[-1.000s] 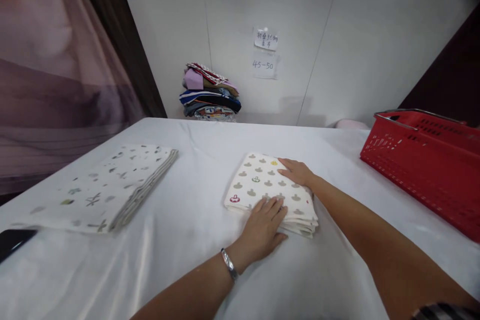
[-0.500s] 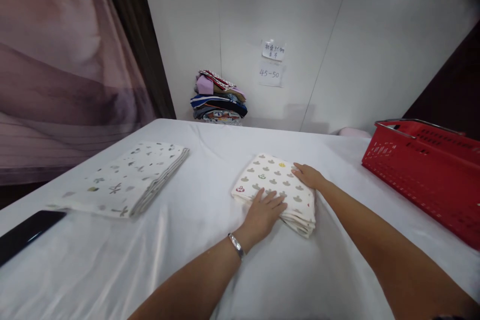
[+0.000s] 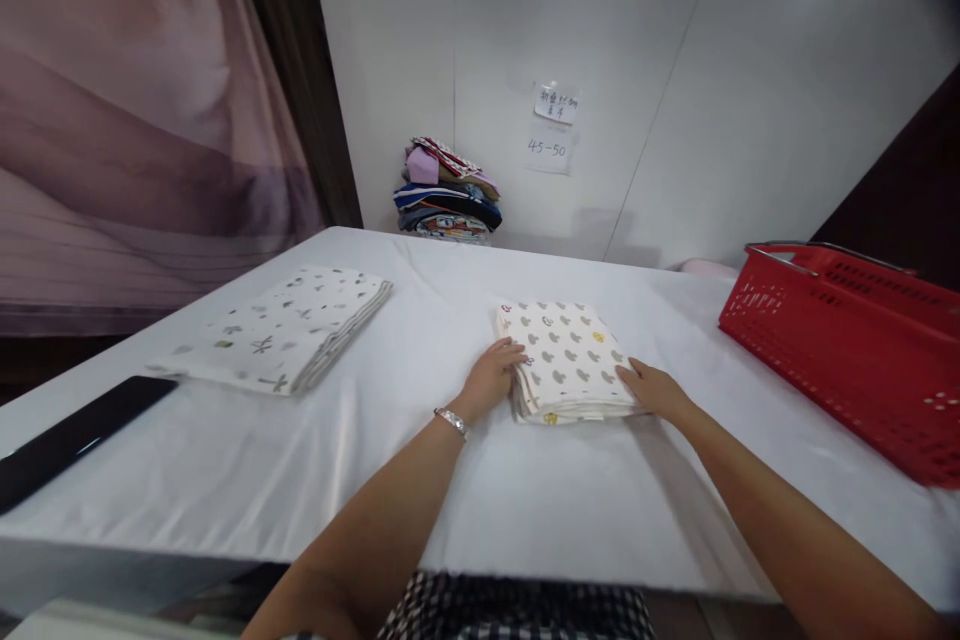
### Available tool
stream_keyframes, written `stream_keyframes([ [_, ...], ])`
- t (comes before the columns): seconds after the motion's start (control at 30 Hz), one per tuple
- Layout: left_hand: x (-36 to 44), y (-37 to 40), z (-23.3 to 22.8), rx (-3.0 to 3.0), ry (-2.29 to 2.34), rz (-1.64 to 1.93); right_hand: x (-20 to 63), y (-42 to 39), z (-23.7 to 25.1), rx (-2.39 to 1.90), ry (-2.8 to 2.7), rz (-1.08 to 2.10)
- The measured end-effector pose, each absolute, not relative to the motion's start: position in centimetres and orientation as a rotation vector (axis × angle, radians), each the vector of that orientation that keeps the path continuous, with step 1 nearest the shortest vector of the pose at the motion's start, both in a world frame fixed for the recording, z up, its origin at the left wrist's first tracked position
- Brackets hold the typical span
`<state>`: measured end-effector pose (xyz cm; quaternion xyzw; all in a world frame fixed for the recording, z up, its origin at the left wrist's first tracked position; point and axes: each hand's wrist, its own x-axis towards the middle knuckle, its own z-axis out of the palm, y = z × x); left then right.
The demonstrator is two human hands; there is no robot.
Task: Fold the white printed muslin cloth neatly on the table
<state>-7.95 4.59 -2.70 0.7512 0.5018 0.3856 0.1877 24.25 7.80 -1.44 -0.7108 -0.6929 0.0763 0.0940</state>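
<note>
A folded white cloth (image 3: 566, 355) with grey mushroom-like prints and a few yellow and red ones lies on the white-covered table in front of me. My left hand (image 3: 493, 375), a silver bracelet at its wrist, grips the cloth's left edge with fingertips on top. At the right front corner, my right hand (image 3: 654, 388) grips the other side, partly on top. The undersides of both hands are hidden. To the left rests a second folded white cloth (image 3: 292, 325) with scattered grey and green prints, touched by neither hand.
A black flat object (image 3: 82, 435) lies at the table's left front. On the right stands a red plastic basket (image 3: 840, 350) with metal handles. Several folded fabrics are stacked in a pile (image 3: 448, 195) by the wall, near paper signs (image 3: 551, 145). The white table (image 3: 420, 510) ends just before my body.
The mushroom-print cloth has turned on the table, and its folded front edge faces me now. My left hand has shifted from its front to its left side; my right hand moved lower along the right.
</note>
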Motion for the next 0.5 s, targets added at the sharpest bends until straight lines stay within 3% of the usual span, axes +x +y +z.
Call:
stream_keyframes([
  [0.13,-8.1,3.6,-2.2,1.752,1.529,1.271,22.1,5.4,0.3,-1.738,-2.135,0.021],
  [0.33,-8.0,2.0,-1.8,1.413,1.552,1.223,15.7,1.2,1.9,-1.072,-2.322,0.31],
  [0.5,-8.1,1.5,-2.1,1.42,1.532,1.067,12.7,1.0,1.5,-0.872,-2.515,0.251],
])
